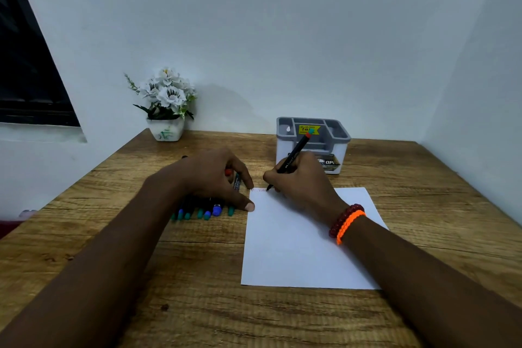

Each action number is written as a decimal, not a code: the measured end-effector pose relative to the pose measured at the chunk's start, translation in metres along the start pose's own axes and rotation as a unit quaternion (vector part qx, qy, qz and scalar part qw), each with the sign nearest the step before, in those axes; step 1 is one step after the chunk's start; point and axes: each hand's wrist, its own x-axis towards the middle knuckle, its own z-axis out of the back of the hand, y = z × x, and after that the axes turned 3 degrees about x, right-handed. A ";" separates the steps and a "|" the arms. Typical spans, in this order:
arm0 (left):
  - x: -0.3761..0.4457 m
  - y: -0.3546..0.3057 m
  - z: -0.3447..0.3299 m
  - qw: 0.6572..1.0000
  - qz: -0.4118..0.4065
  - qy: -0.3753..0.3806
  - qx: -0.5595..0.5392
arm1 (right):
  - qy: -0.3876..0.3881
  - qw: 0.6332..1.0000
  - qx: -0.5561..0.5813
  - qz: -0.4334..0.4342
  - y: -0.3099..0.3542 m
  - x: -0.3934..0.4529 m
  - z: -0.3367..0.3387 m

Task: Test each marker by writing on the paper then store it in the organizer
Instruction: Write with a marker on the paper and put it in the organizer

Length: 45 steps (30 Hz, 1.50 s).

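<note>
head view: first marker under test, organizer not yet filled

item 1, right hand (299,181): fingers curled round a black marker (291,161), held in a writing grip, tip down on the paper (305,246) at its far left corner. a short red zigzag (258,190) runs along the top edge there; no other marks show on the sheet.

item 2, left hand (217,178): rests at the paper's left edge, thumb tip touching the sheet. it seems to pinch something small with a red end, likely the cap (228,172), though the hold is partly hidden.

item 3, loose markers (203,210): a row lying on the wooden table (113,234) just left of the paper, under and beside the left hand; teal and blue ends visible, count unclear.

item 4, organizer (312,144): grey and white, upright beyond the paper, near the right hand. no marker visible in the compartments that show.

item 5, flower pot (166,127): far left corner of the table, against the wall.

status, as a judgement: early stage. one marker is in test; capping and storing it remain, then the whole row.
</note>
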 end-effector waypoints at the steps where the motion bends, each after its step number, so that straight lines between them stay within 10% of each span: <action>1: 0.000 -0.001 0.000 1.000 0.001 0.001 0.000 | 0.000 1.000 -0.001 0.000 0.000 0.000 0.000; 45: 0.006 0.010 -0.003 1.000 -0.012 0.005 -0.011 | -0.039 0.999 -0.018 -0.013 0.002 -0.004 0.004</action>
